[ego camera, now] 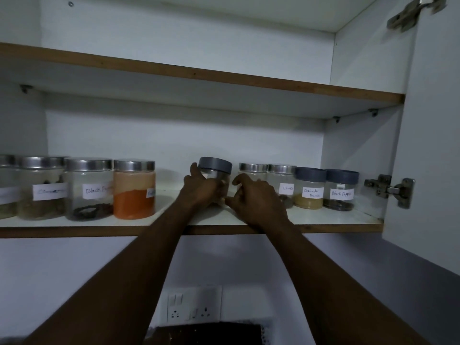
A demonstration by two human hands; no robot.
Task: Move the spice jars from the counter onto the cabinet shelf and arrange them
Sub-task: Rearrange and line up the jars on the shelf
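Pretty dim shot, so some of this is fuzzy. The jar at the far left [7, 188] is cut off by the frame edge and its label is blank to me. The steel-lidded jar next to it [42, 188] has a label I can't read, just a smudge of writing. Another steel-lidded jar [252, 170] is mostly hidden behind the right hand [258, 200].

Labels I can read:
- "Black P…" on a clear jar [88, 190], with dark peppercorns at the bottom
- "Clove" jar [282, 185], partly covered by the right hand
- "Coriander Powder" jar [310, 188], grey lid, tan powder
- "Black Pepper" jar [342, 190], grey lid, dark stuff at the bottom

The orange powder jar [134, 189] has a label that wraps out of sight after "Ro".

All of them stand on the lower cabinet shelf [99, 230]. The grey-lidded jar [215, 165] sits in the gap in the middle of the row, upright, and its contents are hidden. The left hand [199, 190] is wrapped around its side, thumb up by the lid. The right hand is just beside it with curled fingers. I can't tell if it actually grips the jar.

Below there's a wall socket panel [194, 307].
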